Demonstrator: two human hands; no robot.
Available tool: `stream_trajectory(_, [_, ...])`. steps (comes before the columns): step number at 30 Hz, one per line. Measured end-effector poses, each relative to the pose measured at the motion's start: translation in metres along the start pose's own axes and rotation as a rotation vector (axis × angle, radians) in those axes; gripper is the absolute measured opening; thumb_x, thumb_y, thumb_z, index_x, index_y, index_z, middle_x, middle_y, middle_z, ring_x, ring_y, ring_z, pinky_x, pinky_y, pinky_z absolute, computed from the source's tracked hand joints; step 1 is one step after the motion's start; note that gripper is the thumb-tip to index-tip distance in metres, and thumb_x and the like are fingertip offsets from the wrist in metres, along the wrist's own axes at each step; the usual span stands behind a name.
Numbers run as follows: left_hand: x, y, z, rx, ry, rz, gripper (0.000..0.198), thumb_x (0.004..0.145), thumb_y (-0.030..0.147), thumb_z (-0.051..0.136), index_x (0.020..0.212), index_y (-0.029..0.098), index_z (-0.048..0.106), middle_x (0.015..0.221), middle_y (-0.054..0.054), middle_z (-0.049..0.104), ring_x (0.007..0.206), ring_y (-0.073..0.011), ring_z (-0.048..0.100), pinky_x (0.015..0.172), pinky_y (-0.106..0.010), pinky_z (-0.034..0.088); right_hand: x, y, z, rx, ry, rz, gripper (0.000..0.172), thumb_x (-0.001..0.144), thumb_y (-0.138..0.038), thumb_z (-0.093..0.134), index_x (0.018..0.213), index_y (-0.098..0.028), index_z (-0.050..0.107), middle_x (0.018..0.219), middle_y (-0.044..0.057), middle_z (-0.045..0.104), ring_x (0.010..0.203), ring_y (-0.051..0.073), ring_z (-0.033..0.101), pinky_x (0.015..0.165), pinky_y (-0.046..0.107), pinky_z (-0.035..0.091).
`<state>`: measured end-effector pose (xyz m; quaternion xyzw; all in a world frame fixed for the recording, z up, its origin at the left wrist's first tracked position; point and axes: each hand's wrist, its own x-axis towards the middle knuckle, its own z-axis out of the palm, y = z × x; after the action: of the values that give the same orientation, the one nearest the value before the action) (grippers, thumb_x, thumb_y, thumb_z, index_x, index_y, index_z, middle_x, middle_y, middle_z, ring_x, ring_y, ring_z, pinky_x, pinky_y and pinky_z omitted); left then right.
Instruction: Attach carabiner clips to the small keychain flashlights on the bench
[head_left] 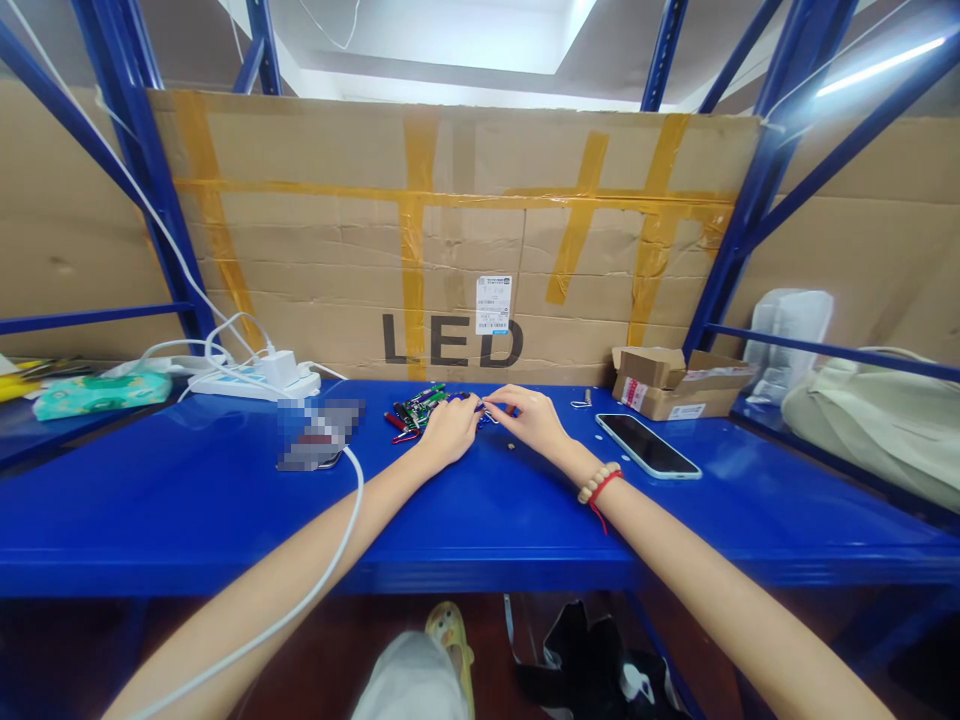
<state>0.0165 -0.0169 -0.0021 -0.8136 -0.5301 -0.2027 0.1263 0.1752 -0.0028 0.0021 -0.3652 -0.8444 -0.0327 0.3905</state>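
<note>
A pile of small red, green and black metal-looking pieces point(414, 408) lies on the blue table point(450, 520), just left of and behind my left hand point(451, 430). The fingers of that hand are closed around something too small to make out. Close on its right, my right hand point(531, 418) pinches at a small item between the two hands, which I cannot identify. The fingertips of both hands nearly meet. A small silver clip-like piece point(581, 403) rests on the table to the right of my right hand.
A phone point(649, 446) lies at the right, before an opened small cardboard box point(679, 385). At the left are a white power strip point(255, 382) and a partly blurred item point(315, 437). A white cable point(352, 530) crosses over my left forearm. Large cardboard point(450, 240) stands behind.
</note>
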Motion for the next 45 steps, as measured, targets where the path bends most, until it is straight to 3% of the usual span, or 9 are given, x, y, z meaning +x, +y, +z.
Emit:
stream_trajectory(8, [0.000, -0.002, 0.000, 0.009, 0.001, -0.009, 0.024, 0.091, 0.020, 0.030, 0.104, 0.016, 0.049, 0.104, -0.011, 0.062, 0.098, -0.0215, 0.057, 0.081, -0.033, 0.042, 0.000, -0.004, -0.001, 0.000, -0.033, -0.001, 0.024, 0.082, -0.035, 0.053, 0.095, -0.022, 0.067, 0.103, 0.004, 0.064, 0.059, 0.008, 0.055, 0.062, 0.021, 0.043])
stream_trajectory(12, [0.000, -0.002, 0.002, 0.001, 0.004, 0.017, 0.024, 0.091, 0.019, 0.030, 0.103, 0.015, 0.050, 0.103, -0.011, 0.061, 0.096, -0.0214, 0.056, 0.081, -0.033, 0.042, 0.001, -0.006, -0.002, 0.010, -0.012, -0.013, 0.020, 0.083, -0.033, 0.052, 0.085, -0.020, 0.067, 0.101, 0.003, 0.063, 0.059, 0.007, 0.054, 0.061, 0.020, 0.042])
stream_trajectory(16, [0.001, -0.002, 0.002, -0.020, 0.059, 0.006, 0.023, 0.091, 0.022, 0.030, 0.100, 0.017, 0.050, 0.100, -0.009, 0.062, 0.094, -0.0203, 0.055, 0.079, -0.032, 0.041, 0.004, -0.007, -0.012, 0.004, -0.022, 0.077, 0.022, 0.079, -0.038, 0.057, 0.088, -0.020, 0.064, 0.092, 0.002, 0.065, 0.058, 0.007, 0.054, 0.059, 0.020, 0.039])
stream_trajectory(22, [0.003, -0.004, 0.004, -0.012, 0.108, -0.057, 0.023, 0.093, 0.026, 0.029, 0.094, 0.018, 0.051, 0.093, -0.007, 0.063, 0.090, -0.0202, 0.056, 0.076, -0.031, 0.040, 0.001, 0.022, -0.028, 0.167, -0.555, 0.260, 0.045, 0.058, -0.057, 0.069, 0.077, -0.017, 0.070, 0.064, 0.001, 0.065, 0.054, 0.010, 0.054, 0.052, 0.021, 0.040])
stream_trajectory(25, [0.003, -0.004, 0.004, -0.012, 0.099, -0.062, 0.024, 0.093, 0.026, 0.029, 0.094, 0.018, 0.051, 0.093, -0.008, 0.063, 0.090, -0.0211, 0.056, 0.076, -0.032, 0.040, -0.002, 0.033, -0.029, 0.285, -0.658, 0.311, 0.042, 0.055, -0.051, 0.073, 0.077, -0.015, 0.070, 0.063, 0.002, 0.065, 0.051, 0.010, 0.053, 0.050, 0.021, 0.042])
stream_trajectory(30, [0.003, -0.003, 0.003, -0.010, 0.085, -0.054, 0.023, 0.093, 0.026, 0.029, 0.095, 0.017, 0.050, 0.094, -0.008, 0.063, 0.091, -0.0210, 0.056, 0.076, -0.032, 0.039, -0.002, 0.027, -0.023, 0.270, -0.613, 0.300, 0.028, 0.065, -0.041, 0.068, 0.071, -0.013, 0.070, 0.064, 0.004, 0.067, 0.050, 0.009, 0.053, 0.051, 0.021, 0.043])
stream_trajectory(36, [0.002, -0.005, 0.004, -0.031, 0.100, -0.055, 0.023, 0.093, 0.026, 0.029, 0.095, 0.018, 0.050, 0.094, -0.008, 0.063, 0.091, -0.0210, 0.056, 0.076, -0.032, 0.039, 0.000, 0.026, -0.014, 0.159, -0.518, 0.181, 0.036, 0.068, -0.042, 0.066, 0.093, -0.017, 0.071, 0.076, 0.002, 0.069, 0.059, 0.011, 0.057, 0.055, 0.021, 0.042])
stream_trajectory(41, [0.003, -0.005, 0.004, -0.028, 0.086, -0.060, 0.022, 0.093, 0.025, 0.029, 0.095, 0.018, 0.050, 0.098, -0.008, 0.063, 0.092, -0.0211, 0.056, 0.077, -0.032, 0.039, -0.001, 0.022, -0.010, 0.083, -0.475, 0.100, 0.021, 0.073, -0.031, 0.062, 0.085, -0.019, 0.074, 0.082, 0.003, 0.069, 0.065, 0.011, 0.056, 0.057, 0.020, 0.040])
stream_trajectory(45, [0.003, -0.003, 0.001, -0.026, 0.060, -0.068, 0.022, 0.093, 0.025, 0.030, 0.096, 0.018, 0.050, 0.099, -0.007, 0.063, 0.094, -0.0204, 0.055, 0.079, -0.032, 0.039, -0.002, 0.015, -0.008, 0.132, -0.469, 0.165, 0.018, 0.069, -0.025, 0.063, 0.081, -0.017, 0.073, 0.078, 0.003, 0.069, 0.063, 0.011, 0.056, 0.057, 0.020, 0.040])
